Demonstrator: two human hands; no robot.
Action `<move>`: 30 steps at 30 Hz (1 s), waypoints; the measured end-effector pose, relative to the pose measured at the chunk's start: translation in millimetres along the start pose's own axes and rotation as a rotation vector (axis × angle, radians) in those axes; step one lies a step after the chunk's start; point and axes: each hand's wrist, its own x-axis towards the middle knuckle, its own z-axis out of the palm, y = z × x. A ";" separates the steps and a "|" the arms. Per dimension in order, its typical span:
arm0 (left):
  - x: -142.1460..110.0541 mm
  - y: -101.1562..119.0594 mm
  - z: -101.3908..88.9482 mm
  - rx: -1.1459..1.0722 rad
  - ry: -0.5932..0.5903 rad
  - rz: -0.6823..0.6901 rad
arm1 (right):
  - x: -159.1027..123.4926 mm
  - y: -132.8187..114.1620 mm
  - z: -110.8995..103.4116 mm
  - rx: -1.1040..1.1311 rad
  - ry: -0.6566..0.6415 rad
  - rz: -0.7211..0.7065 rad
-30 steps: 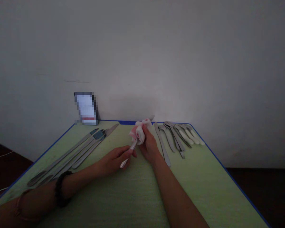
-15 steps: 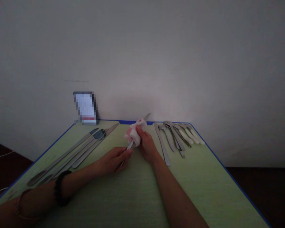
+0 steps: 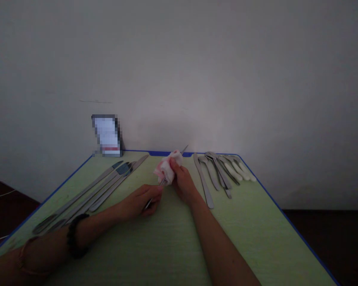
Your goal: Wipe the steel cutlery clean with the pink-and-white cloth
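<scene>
My left hand is closed around the handle of a metal table knife, whose tip sticks out past a cloth. That pink and white cloth is wrapped around the blade, and my right hand grips it there, thumb on top. The middle of the knife is hidden inside the cloth. Both hands are above the middle of the green table. To the right of my right hand lies another table knife, flat on the tabletop.
Several spoons and other cutlery, some with white handles, lie at the right. On the left is a row of long metal utensils beside my left forearm. A phone-like screen, blurred, leans against the wall at the back left.
The knife has turned about its length, so its blade tip now shows narrower. My left hand has shifted slightly left, with the cloth still around the blade.
</scene>
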 end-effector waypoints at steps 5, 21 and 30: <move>-4.1 4.8 0.5 0.060 -0.023 0.014 | -1.4 -4.5 4.0 0.077 0.005 0.004; -9.6 11.8 1.8 0.193 -0.139 0.045 | -2.2 -9.1 8.0 0.169 0.042 0.014; -9.0 8.3 1.6 0.186 -0.132 0.052 | -2.5 -5.9 5.5 0.049 0.016 0.006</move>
